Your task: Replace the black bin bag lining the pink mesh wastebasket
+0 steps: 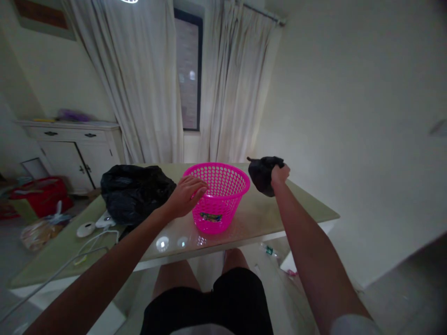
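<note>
Over the desk's right edge, the right hand clenches a black bundle. Across a gap, the left hand extends loose fingers over a pink basket's rim.

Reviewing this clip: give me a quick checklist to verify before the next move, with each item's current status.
1. Pink basket upright on the table: ok.
2. Small black bundle gripped by the right hand: ok.
3. Bundle inside the basket: not ok; it is held to the right.
4. Left hand pressing on the basket rim: cannot tell; it overlaps the rim.
5. Large black bag outside the basket: ok.
6. Basket bottom bare: cannot tell.
</note>
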{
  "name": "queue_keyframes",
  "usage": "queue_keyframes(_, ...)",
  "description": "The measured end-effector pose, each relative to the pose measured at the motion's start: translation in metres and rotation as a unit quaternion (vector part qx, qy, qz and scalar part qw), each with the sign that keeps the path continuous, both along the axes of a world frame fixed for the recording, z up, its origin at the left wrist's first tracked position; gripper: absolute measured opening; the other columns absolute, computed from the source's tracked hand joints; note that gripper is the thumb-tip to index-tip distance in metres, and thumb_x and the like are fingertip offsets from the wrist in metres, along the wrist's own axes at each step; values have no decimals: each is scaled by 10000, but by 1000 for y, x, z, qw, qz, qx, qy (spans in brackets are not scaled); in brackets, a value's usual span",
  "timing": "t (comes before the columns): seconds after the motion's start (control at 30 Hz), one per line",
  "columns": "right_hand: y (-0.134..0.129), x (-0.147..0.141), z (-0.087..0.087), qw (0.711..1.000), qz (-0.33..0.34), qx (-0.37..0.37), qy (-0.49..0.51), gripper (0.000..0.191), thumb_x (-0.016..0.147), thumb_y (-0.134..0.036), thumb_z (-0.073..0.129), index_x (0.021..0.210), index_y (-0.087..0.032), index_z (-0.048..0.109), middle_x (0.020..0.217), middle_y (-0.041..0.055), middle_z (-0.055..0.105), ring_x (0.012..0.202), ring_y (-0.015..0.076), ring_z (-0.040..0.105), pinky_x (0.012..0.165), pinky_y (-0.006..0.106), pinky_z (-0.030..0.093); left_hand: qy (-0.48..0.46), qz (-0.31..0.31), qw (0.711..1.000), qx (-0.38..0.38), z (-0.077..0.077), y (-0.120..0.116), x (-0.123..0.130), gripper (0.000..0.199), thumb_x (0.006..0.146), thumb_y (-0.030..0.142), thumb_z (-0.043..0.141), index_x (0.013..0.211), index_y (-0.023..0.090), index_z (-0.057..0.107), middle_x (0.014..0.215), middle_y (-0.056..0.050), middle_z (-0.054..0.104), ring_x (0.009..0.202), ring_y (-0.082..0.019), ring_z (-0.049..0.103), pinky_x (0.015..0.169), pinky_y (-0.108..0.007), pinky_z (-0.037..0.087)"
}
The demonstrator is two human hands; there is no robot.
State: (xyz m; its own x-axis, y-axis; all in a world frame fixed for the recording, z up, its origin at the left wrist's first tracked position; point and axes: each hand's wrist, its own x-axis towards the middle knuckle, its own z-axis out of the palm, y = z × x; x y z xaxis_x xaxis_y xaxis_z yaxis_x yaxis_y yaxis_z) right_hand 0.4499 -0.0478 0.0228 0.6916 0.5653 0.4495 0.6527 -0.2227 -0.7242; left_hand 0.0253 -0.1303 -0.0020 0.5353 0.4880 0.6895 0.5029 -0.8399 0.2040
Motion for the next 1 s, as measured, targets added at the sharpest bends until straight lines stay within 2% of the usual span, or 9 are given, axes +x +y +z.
queue_keyframes(0.07,5,7,47,981,49,171,78,415,975,-263,512,1292,-123,741,1124,160,792,1089,282,764,985,431,641,27,5,1000,7,-1,-6,11,562,1184,449,341,845,218,725,875,-85,778,908,-250,717,954,-428,497)
queue_keyframes(0.17,8,4,114,863,267,389,179,274,908,-314,659,1135,-182,739,1045,60,775,977,226,756,929,422,668,39,15,999,17,1,-6,22,579,1179,428,341,713,225,618,704,-58,663,733,-222,625,816,-389,453)
queue_keyframes(0.23,10,-6,150,805,357,435,186,248,906,-339,700,1114,-208,731,1072,49,768,1015,224,759,960,436,670,41,10,999,20,4,-7,28,559,1175,417,358,717,224,613,703,-52,652,725,-215,616,797,-377,438)
queue_keyframes(0.33,16,-31,178,773,411,440,200,224,933,-368,692,1103,-225,725,1101,58,767,1072,239,758,998,470,668,51,6,999,16,8,-10,31,528,1172,414,381,750,222,631,731,-54,663,752,-219,636,788,-368,438)
queue_keyframes(0.43,26,-65,171,780,422,408,218,255,937,-416,687,1098,-221,718,1076,62,765,1050,242,747,970,461,669,71,8,997,6,11,-13,30,514,1173,414,389,765,224,638,748,-58,675,766,-224,652,785,-369,450)
queue_keyframes(0.7,11,-137,81,893,413,166,72,300,859,-395,641,1029,-174,750,964,40,740,949,224,669,883,354,579,58,12,998,-10,12,-21,21,438,1162,399,421,839,231,664,797,-68,703,802,-232,679,798,-374,484)
queue_keyframes(0.77,-3,-138,70,883,465,69,-6,221,828,-348,686,944,-175,757,900,22,727,921,220,656,877,345,556,50,17,998,-24,13,-20,18,423,1152,409,442,840,231,667,810,-66,704,819,-235,679,811,-378,499)
queue_keyframes(0.87,-24,-137,62,832,549,-64,-57,163,808,-305,774,895,-168,769,847,5,725,853,198,650,850,330,545,11,26,999,-40,16,-16,16,426,1137,424,469,817,228,671,865,-78,712,878,-249,687,851,-393,535)
queue_keyframes(1.0,-47,-140,59,752,636,-171,19,430,757,-375,948,1120,-181,824,969,17,806,889,209,710,857,324,584,-110,89,990,-15,27,-2,22,346,1121,453,516,1103,205,757,1167,-133,755,1138,-301,700,1058,-468,557)
